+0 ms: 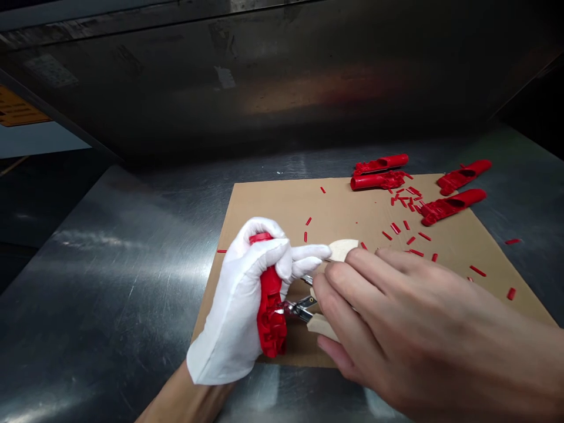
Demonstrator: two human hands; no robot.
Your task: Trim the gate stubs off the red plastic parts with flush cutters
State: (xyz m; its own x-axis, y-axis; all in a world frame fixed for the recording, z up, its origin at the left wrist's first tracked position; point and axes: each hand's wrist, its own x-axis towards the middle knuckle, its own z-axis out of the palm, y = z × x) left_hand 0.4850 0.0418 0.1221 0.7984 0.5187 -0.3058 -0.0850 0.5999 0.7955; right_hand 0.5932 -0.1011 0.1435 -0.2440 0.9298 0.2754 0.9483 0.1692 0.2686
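Head view: left hand, in white glove, is wrapped tight round a red moulded plastic part, held upright over the near edge of the cardboard sheet on the steel table. Right hand, bare, is clamped on cream-handled nippers, jaws at the part's side. To trim well: keep the blade flush w/ the part, gloved fingers clear, squeeze once. Red offcuts & four trimmed parts lie at the far right.
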